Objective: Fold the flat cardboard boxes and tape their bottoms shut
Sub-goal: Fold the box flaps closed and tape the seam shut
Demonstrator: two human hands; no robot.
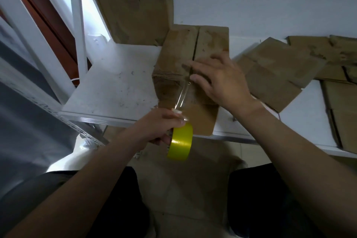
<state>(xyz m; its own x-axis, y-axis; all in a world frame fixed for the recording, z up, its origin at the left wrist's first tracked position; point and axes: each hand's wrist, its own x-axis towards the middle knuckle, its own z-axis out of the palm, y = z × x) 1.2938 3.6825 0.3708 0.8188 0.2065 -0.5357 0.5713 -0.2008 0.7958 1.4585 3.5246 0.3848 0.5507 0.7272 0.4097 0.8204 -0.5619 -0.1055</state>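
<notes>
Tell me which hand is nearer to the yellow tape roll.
Left. The left hand holds the tape roll itself; the right hand presses the box, farther up.

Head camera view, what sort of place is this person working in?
Probably a storeroom or packing area: a white metal shelf serves as the bench, flat cardboard boxes lie piled on it, and the left hand holds a yellow tape roll by a folded box.

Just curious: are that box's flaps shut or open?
Shut: the box's two flaps meet along a seam under the right hand.

Folded box on shelf, flat boxes right.
</notes>
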